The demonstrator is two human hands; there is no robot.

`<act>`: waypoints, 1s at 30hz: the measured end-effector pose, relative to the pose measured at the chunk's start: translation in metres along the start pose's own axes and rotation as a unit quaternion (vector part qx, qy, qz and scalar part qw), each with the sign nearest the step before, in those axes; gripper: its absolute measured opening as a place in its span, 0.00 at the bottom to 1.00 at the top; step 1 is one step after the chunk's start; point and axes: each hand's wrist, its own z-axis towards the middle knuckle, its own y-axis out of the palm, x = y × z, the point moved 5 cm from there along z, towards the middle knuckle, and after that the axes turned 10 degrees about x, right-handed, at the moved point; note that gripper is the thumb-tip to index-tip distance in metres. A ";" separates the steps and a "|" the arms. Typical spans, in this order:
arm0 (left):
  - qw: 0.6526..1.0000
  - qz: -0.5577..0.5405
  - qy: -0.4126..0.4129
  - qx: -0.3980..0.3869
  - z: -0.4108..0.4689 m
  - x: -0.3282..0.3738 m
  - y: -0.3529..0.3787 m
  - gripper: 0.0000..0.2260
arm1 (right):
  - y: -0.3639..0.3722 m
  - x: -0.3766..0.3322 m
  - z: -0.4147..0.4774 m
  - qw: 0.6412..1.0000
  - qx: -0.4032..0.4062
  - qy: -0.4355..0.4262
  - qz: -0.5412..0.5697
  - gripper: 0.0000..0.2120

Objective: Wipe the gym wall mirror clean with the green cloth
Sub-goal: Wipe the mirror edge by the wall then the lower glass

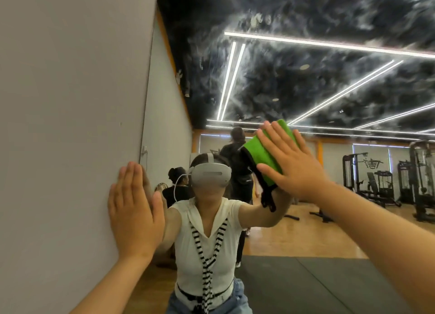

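The green cloth (261, 156) lies flat against the mirror (306, 78), high up and right of the middle, with black edging along its left side and a black strip hanging below it. The right hand (292, 163) presses on it with the palm, fingers straight and spread, so the grip is apart and clamped on nothing; the cloth's top corner shows past the fingertips. The reflected arm meets the cloth from the other side. The left hand (134, 210) rests flat on the grey wall (70, 102) just beside the mirror's left edge, fingers straight and close together, thumb out towards the glass, its grip likewise apart and holding nothing (its reflection shows right at the edge). In the glass the person appears in a white top with a striped tie, wearing a pale headset (210, 176). Other people stand and sit behind them in the reflection. Farther right, dark gym machines (376, 179) stand on a wooden floor (282, 240), and a dark mat (306, 285) lies in the lower right. Above, the mirror shows a dark marbled ceiling crossed by bright light strips (329, 46).
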 end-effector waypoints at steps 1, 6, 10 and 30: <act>1.000 -0.001 0.000 0.002 0.000 0.000 0.000 0.29 | -0.006 0.014 0.002 1.000 0.006 0.015 -0.001 0.38; 1.000 -0.003 0.002 0.005 0.000 0.000 0.000 0.29 | -0.002 -0.002 0.008 0.987 0.020 0.161 0.017 0.43; 1.000 -0.001 0.002 0.000 0.000 0.001 0.000 0.29 | 0.007 -0.034 -0.003 1.000 0.010 0.014 -0.011 0.43; 1.000 -0.005 0.001 -0.002 -0.002 -0.001 0.002 0.30 | -0.005 0.017 -0.002 0.974 0.033 0.221 0.045 0.47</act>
